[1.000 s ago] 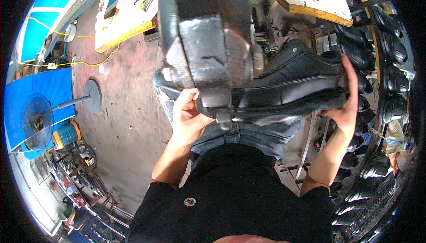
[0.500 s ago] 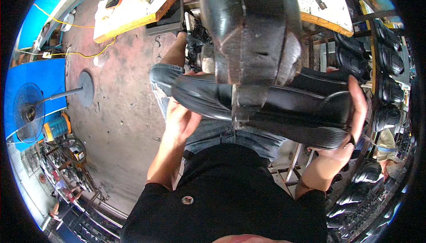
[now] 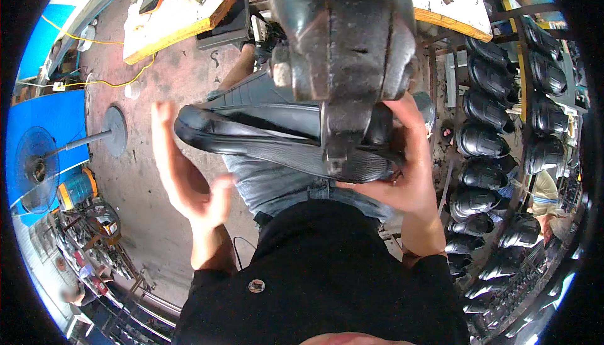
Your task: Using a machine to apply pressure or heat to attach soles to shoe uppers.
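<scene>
A black shoe (image 3: 264, 147) with a ribbed sole edge lies crosswise beneath the dark metal head of a machine (image 3: 352, 36). The narrow foot (image 3: 343, 137) of that machine comes down over the shoe's right part and hides some of it. My right hand (image 3: 412, 178) grips the shoe's right end, thumb and fingers curved around it. Beside the left end, my left hand (image 3: 185, 184) is off the shoe, fingers stretched out and thumb apart, slightly blurred.
Racks of black shoes (image 3: 484, 140) stand on the right. White worktables (image 3: 170, 27) with wooden edges lie ahead on both sides of the machine. On the left are a standing fan (image 3: 41, 165), a yellow cable (image 3: 126, 80) and a blue panel (image 3: 53, 118).
The shoe has shifted left and turned under the machine, its right end now close to the foot. My right hand moved left with it. My left hand let go and swung out left.
</scene>
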Demonstrator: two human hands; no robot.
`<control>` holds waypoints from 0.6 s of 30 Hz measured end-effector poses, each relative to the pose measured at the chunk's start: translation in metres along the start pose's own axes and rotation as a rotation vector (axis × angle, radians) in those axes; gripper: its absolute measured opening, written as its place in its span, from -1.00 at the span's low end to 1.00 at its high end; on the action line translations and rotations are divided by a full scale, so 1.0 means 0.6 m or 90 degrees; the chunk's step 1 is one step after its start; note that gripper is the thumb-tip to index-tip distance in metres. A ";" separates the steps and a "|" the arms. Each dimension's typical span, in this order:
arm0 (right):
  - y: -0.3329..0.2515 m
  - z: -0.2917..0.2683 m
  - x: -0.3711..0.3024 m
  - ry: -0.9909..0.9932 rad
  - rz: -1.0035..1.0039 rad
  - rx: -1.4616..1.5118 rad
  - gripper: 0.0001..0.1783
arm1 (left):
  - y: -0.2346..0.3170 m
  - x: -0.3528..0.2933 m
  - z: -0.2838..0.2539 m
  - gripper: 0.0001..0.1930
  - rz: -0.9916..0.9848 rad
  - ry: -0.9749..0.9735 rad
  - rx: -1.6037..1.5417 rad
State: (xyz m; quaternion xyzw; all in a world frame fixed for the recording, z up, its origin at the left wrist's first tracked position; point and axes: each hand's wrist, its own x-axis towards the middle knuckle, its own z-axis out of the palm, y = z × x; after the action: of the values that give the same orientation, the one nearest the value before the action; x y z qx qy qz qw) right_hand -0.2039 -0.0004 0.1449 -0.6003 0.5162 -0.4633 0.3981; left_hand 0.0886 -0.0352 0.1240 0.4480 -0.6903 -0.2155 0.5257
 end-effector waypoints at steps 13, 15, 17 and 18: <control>-0.072 -0.004 0.026 -0.054 -0.015 -0.240 0.13 | 0.050 0.068 0.084 -0.22 -0.047 -0.398 -0.033; -0.074 -0.003 0.030 -0.083 -0.005 -0.240 0.19 | 0.037 0.042 0.086 -0.24 -0.114 -0.364 -0.094; -0.057 -0.004 0.027 -0.055 -0.046 -0.219 0.22 | 0.030 0.029 0.082 -0.21 -0.246 -0.348 -0.154; -0.041 0.000 0.024 -0.034 -0.096 -0.192 0.25 | 0.030 0.018 0.081 -0.21 -0.245 -0.343 -0.148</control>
State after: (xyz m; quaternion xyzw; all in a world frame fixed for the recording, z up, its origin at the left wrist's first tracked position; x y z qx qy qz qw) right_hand -0.1972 -0.0109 0.1703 -0.7025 0.5228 -0.3928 0.2809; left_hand 0.0361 -0.0435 0.1263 0.4342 -0.6780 -0.4985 0.3215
